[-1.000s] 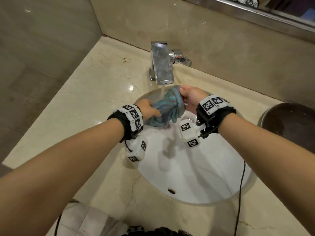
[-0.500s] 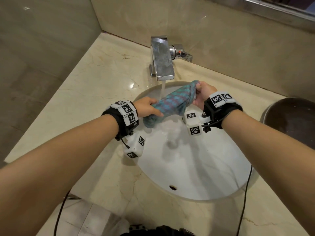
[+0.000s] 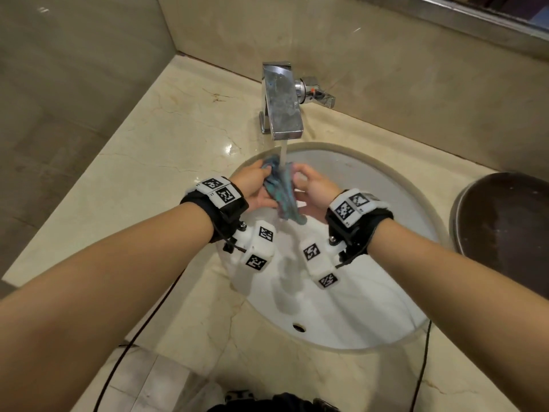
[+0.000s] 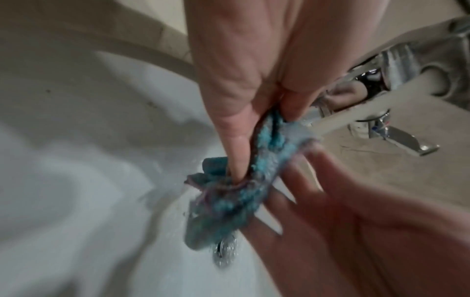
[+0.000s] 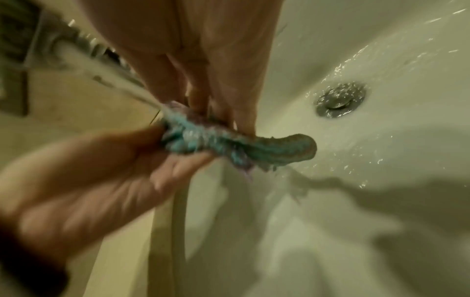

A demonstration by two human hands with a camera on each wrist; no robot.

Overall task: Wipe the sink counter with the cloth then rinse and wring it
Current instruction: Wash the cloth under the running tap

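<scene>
While your left hand [image 3: 258,185] and right hand [image 3: 314,185] both pinch the bunched cloth [image 3: 282,193] above the sink [image 3: 386,185], it hangs soaked, limp, heavy; grip both ends. Tap [image 3: 282,99] runs at twelve o'clock.

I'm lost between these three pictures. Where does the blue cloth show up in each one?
Head view: the cloth sits just above the middle, squeezed between the left hand and right hand.
Left wrist view: centre, hanging from the fingers above the drain.
Right wrist view: centre, its tail pointing right.
Shared landmark: the stream of water from the tap lands on the cloth in all three.
</scene>
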